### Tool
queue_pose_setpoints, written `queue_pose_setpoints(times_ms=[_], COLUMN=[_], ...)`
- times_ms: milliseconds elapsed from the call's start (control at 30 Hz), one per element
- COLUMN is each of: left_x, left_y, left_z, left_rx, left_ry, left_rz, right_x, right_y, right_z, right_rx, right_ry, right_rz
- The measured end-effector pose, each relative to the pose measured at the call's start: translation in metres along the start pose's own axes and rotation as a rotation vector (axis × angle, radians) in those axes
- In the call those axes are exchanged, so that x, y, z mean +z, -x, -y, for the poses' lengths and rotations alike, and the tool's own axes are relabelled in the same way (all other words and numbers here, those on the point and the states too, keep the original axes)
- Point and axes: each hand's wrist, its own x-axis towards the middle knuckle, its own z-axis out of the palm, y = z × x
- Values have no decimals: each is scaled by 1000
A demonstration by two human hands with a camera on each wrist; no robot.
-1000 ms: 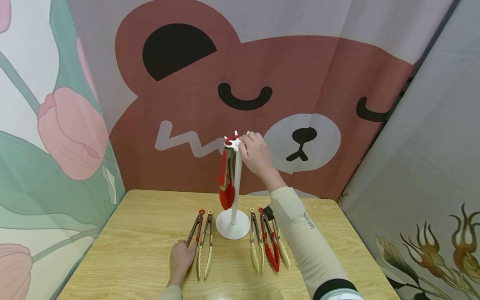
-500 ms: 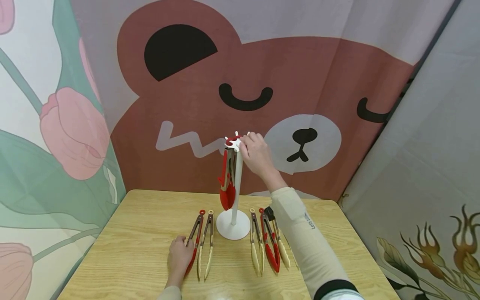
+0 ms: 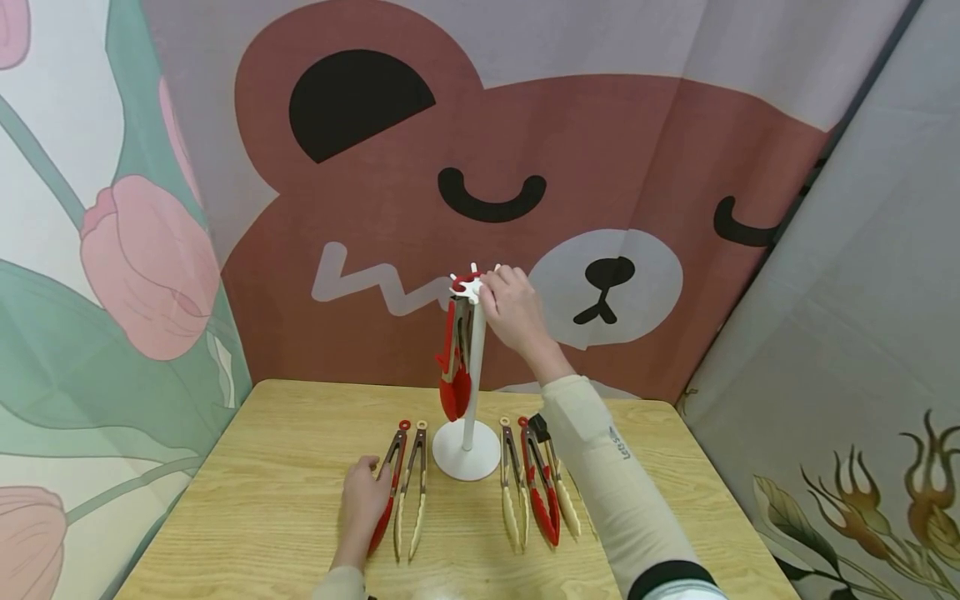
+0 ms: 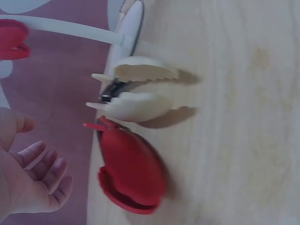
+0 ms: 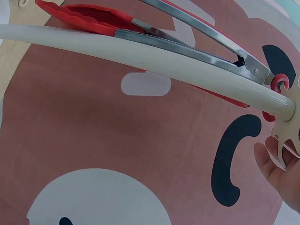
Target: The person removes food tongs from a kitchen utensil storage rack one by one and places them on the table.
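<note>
A white stand (image 3: pixel 471 375) with a hooked top holds hanging red-tipped tongs (image 3: pixel 455 392). My right hand (image 3: pixel 515 310) grips the right edge of that hooked top; in the right wrist view its fingers (image 5: pixel 268 161) curl around a hook prong. My left hand (image 3: pixel 365 504) is low at the left, beside red tongs (image 3: pixel 382 525) that lie on the table. Seen in the left wrist view, its fingers (image 4: pixel 52 171) are loosely bent with nothing between them. Cream-tipped tongs (image 3: pixel 410 500) lie just right of the red pair.
Right of the stand's round base (image 3: pixel 465 468) lie cream-tipped tongs (image 3: pixel 512 492), red tongs (image 3: pixel 546 500) and another cream pair (image 3: pixel 567 500) partly behind the right sleeve. A black piece (image 3: pixel 537 426) sits by their upper ends. A printed curtain (image 3: pixel 360 350) rises behind the wooden table (image 3: pixel 247 492).
My left hand has drawn slightly left from the red tongs, showing their lower tip, and its fingers have shifted. My right hand and the stand stay as they were.
</note>
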Motion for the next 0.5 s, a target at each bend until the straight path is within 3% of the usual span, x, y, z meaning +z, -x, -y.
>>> queue_pose_setpoints(times_ms=[367, 500], left_x=[-9, -12], left_y=[-2, -2], left_z=[-31, -41], left_rx=[143, 156], left_ry=[111, 157], left_rz=[-80, -92], right_x=[1, 1], right_y=[0, 0], right_z=[-1, -1], right_rx=[-8, -9], right_ry=[-2, 4], right_rz=[-9, -6])
